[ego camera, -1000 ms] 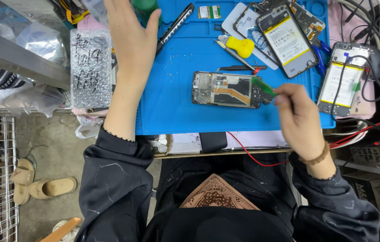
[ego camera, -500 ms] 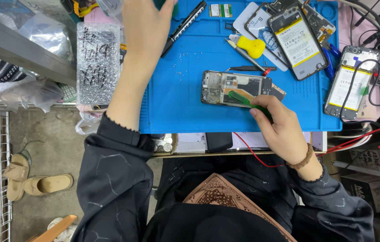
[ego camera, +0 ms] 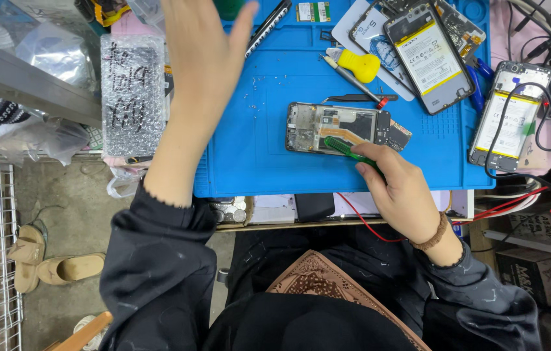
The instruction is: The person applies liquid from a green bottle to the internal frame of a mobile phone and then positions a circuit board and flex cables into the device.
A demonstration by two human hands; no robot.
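An opened phone (ego camera: 340,127) with its back off lies on the blue work mat (ego camera: 269,143). My right hand (ego camera: 397,188) grips a green pry tool (ego camera: 347,149) whose tip rests on the phone's lower edge. My left hand (ego camera: 207,58) reaches up over the mat's top left toward a green thing at the frame edge, which is mostly cut off. Whether that hand holds anything is hidden.
A yellow-handled screwdriver (ego camera: 353,67) lies above the phone. Two more opened phones (ego camera: 428,55) (ego camera: 508,123) with batteries showing sit at the right among black and red cables. A bubble-wrap pack (ego camera: 134,94) lies left of the mat. Sandals (ego camera: 67,266) are on the floor.
My right hand moved left and lowered the green tool onto the phone. My left hand stayed raised at the mat's top left. The view shifted slightly.
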